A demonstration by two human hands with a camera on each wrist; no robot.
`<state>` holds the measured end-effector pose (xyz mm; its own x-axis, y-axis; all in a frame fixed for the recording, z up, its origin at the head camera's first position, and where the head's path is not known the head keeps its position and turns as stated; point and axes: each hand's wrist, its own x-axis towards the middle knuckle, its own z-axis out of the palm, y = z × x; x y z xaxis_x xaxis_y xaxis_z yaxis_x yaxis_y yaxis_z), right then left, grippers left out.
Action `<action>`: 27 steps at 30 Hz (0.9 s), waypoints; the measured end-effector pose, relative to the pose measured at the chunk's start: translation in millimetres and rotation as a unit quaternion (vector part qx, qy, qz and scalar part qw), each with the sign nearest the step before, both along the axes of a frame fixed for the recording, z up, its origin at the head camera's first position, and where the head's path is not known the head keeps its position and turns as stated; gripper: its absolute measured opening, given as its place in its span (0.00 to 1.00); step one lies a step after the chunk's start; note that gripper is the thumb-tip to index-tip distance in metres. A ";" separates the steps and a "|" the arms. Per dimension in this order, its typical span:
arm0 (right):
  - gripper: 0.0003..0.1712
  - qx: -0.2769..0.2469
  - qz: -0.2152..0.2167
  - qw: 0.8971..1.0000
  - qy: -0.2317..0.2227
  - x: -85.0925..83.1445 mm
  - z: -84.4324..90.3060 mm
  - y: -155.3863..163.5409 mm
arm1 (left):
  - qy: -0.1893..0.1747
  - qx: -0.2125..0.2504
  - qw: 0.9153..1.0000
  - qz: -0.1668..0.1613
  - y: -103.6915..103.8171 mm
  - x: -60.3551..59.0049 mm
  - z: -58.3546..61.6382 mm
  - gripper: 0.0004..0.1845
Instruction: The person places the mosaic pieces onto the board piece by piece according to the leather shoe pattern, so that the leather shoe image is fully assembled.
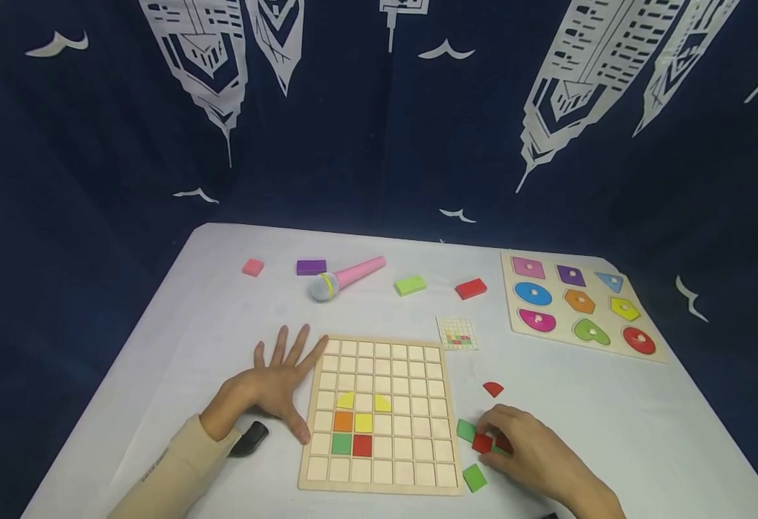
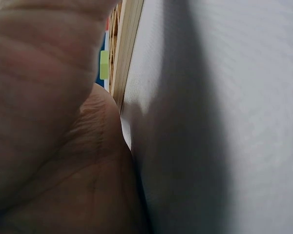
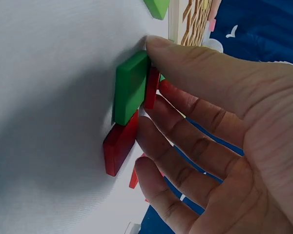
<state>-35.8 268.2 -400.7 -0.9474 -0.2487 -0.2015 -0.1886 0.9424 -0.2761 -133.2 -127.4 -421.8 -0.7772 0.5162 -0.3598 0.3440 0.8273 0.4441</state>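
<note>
With the left hand [image 1: 274, 387] flat and released beside the grid board [image 1: 380, 414], the right hand [image 1: 527, 450] pinching one red square tile [image 1: 481, 442] on the tabletop [image 1: 178, 339] could drag the touching green tile [image 3: 129, 87] along.

small card [image 1: 458, 333]: pattern too small to read | dark object [image 1: 250, 439]: half hidden under left sleeve

Even, soft overhead light keeps the white desk [image 1: 197, 303] bright, with faint shadows. The head view bows outward at its edges. Both wrist views are close and soft: skin fills the left one, blurred, beside a broad dark shadow.
</note>
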 end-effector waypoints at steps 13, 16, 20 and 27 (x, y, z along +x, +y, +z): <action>0.15 0.000 -0.004 1.000 0.013 -4.1 3.2 -5.1 | -0.002 0.002 1.000 0.000 0.8 -1.2 0.3 0.87; 0.14 -0.006 0.009 0.999 0.034 -6.6 7.6 -9.3 | -0.002 0.005 1.000 0.001 0.5 -0.8 0.5 0.87; 0.13 -0.016 0.052 0.996 0.066 -10.3 11.8 -20.8 | 0.001 0.003 1.000 0.002 0.7 -0.5 0.7 0.87; 0.10 -0.054 0.140 0.987 0.061 -18.1 11.0 -55.4 | -0.004 0.006 1.000 0.002 0.6 -1.2 0.5 0.87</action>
